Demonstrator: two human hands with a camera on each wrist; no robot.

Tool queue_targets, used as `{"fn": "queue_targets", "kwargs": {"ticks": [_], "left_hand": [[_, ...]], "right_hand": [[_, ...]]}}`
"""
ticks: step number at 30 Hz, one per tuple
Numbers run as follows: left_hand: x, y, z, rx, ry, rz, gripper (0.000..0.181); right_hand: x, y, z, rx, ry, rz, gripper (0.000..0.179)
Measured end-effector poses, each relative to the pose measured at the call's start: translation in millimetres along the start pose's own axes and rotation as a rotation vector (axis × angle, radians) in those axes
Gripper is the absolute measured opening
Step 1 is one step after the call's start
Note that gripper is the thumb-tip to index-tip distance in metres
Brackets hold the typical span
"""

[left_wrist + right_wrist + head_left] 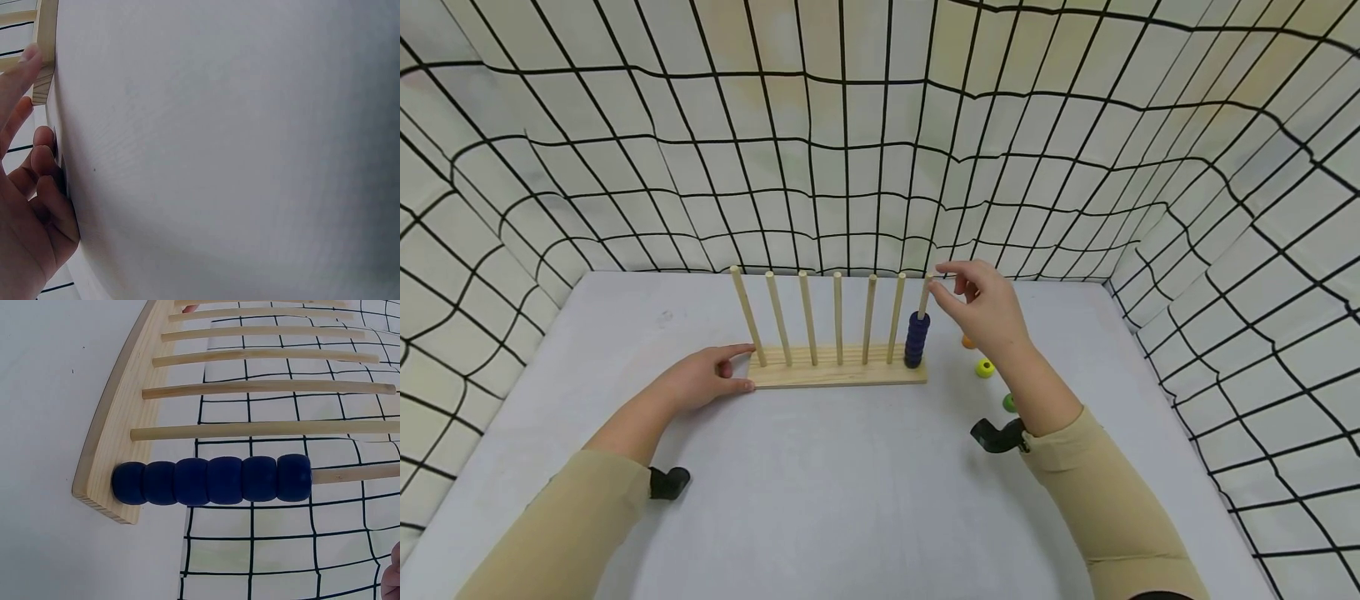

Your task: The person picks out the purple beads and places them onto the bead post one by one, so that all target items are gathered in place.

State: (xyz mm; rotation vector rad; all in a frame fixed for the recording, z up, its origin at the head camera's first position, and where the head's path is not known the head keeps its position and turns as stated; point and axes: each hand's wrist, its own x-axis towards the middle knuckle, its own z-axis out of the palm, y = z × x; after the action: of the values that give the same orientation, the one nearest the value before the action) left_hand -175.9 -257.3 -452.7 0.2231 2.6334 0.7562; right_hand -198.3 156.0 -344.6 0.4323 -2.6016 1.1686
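Note:
In the head view a wooden peg stand with several upright pegs stands on the table. My left hand grips the left end of its base, thumb in front and index finger behind. Several dark blue beads are stacked on the rightmost peg, down against the base; the other pegs carry no beads. My right hand is at the top of that peg, thumb and index finger apart, with no bead visible between them. Only a bit of the right hand shows at the right wrist view's edge.
On the table right of the stand lie an orange bead, a yellow bead and a green bead, partly beside or behind the right forearm. A black grid net rises behind the white table and along its sides.

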Motion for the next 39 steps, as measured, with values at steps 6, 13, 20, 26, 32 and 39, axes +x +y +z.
{"fn": "queue_targets", "kwargs": {"ticks": [6,13,20,26,32,39], "left_hand": [[1.2,-1.4,0.6,0.006,0.003,0.002,0.077],[1.3,-1.7,0.8,0.003,0.001,-0.004,0.077],[1.0,-2.1,0.7,-0.002,0.002,-0.007,0.077],[1.6,-3.9,0.9,0.005,0.003,-0.011,0.076],[1.7,-5.0,1.1,0.003,0.003,-0.010,0.077],[0.4,-1.3,0.4,0.002,-0.001,-0.014,0.077]], "right_hand": [[-0.6,2,-2,-0.008,-0.001,0.001,0.033],[-0.9,4,-5,-0.019,-0.010,0.029,0.034],[-1.2,8,-7,-0.040,-0.014,0.042,0.032],[-2.0,15,-8,-0.052,-0.018,0.074,0.034],[-2.6,22,-8,-0.065,-0.031,0.104,0.034],[-4.1,30,-7,-0.062,-0.045,0.135,0.032]]}}
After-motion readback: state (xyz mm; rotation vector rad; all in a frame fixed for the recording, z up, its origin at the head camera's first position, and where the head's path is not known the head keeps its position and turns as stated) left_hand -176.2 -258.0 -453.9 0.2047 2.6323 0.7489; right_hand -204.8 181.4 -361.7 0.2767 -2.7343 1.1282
